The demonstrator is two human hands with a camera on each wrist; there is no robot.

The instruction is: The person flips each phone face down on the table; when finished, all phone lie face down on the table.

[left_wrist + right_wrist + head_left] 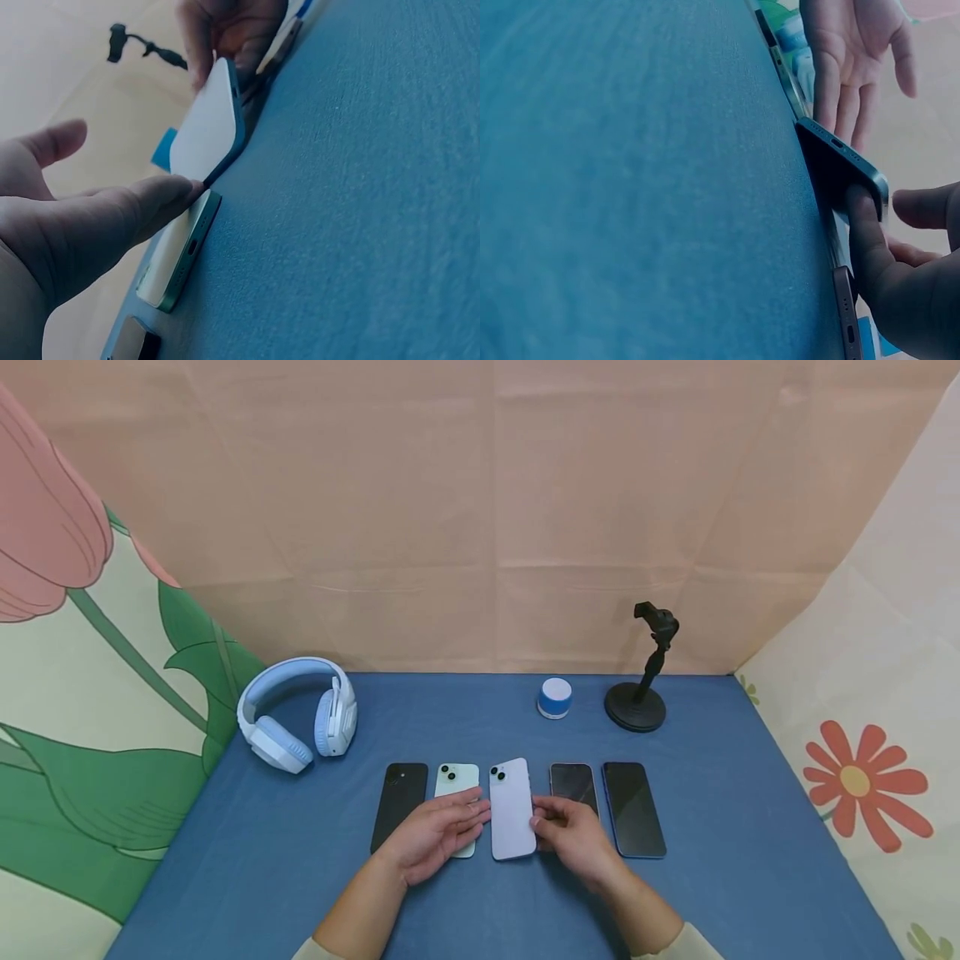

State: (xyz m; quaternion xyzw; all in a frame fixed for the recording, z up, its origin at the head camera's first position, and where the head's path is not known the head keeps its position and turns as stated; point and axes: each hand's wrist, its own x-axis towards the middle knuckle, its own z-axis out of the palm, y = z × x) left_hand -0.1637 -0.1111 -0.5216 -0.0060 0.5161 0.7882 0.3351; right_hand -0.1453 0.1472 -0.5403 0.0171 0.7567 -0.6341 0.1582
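A lavender phone (pixel 512 814) lies back up and tilted, its right side raised off the blue cloth. My right hand (pixel 573 839) holds that raised edge, with curled fingers (pixel 864 217) underneath against the dark screen side and the thumb beside the edge. My left hand (pixel 442 831) has its fingers stretched out, palm turned toward the lavender phone, fingertips (pixel 193 187) right at its low left edge. Under the left hand a mint green phone (pixel 457 777) lies back up, partly covered. A black phone (pixel 405 793) is just left of it.
Right of the right hand lie a dark-screened phone (pixel 573 781), partly hidden, and a larger dark phone (pixel 633 810). Light blue headphones (pixel 336 718) rest at the back left. A small blue and white round object (pixel 555 697) and a black stand (pixel 636 707) are at the back right.
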